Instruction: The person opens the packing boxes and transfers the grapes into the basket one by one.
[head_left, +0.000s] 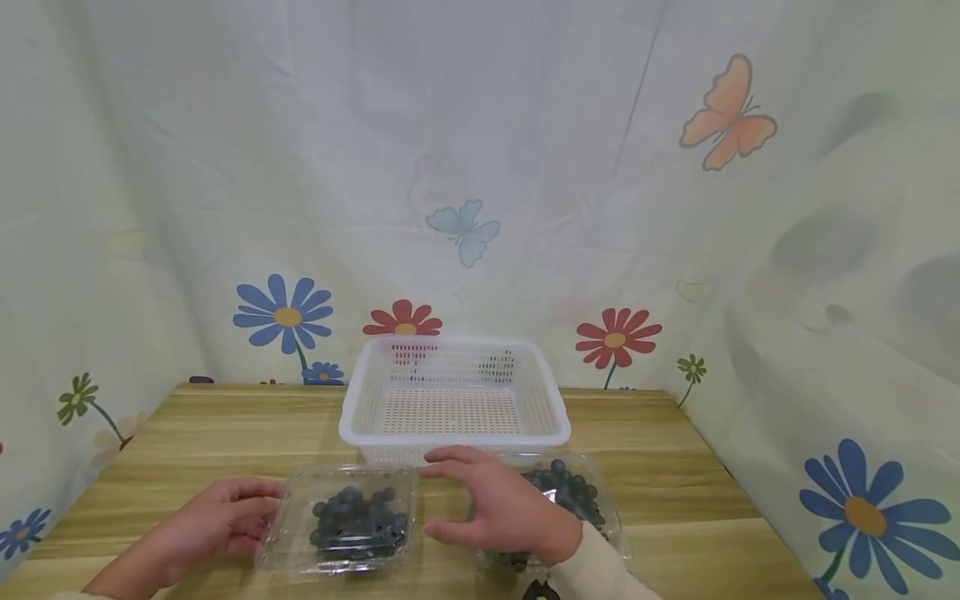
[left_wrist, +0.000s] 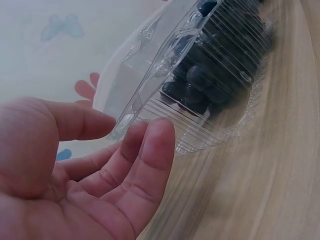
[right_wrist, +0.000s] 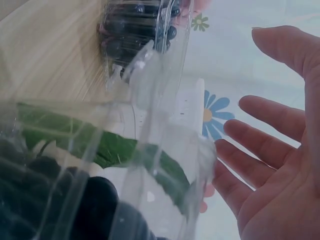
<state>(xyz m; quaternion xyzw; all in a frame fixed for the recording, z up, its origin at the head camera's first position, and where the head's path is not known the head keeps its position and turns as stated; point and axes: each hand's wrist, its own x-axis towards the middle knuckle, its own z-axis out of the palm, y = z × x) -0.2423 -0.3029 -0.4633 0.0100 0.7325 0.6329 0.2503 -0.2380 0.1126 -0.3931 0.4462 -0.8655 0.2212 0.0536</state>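
Note:
A clear plastic clamshell box of dark grapes (head_left: 358, 523) rests on the table in the head view. My left hand (head_left: 228, 518) is at its left side, with fingertips right at the edge. In the left wrist view, the thumb (left_wrist: 87, 121) and loosely bent fingers lie beside the box corner (left_wrist: 122, 131). A second clear box of grapes (head_left: 573, 492) stands to the right, partly hidden under my right hand (head_left: 498, 504). That hand reaches across it toward the first box, fingers spread and holding nothing. A green leaf (right_wrist: 112, 149) shows inside the second box in the right wrist view.
Behind the boxes, a white perforated plastic basket (head_left: 455, 439) stands near the table's back edge. The wood-grain table (head_left: 675, 467) is bordered by a hanging curtain (head_left: 540, 167) printed with flowers and butterflies. A small dark object (head_left: 540, 590) appears at the bottom edge.

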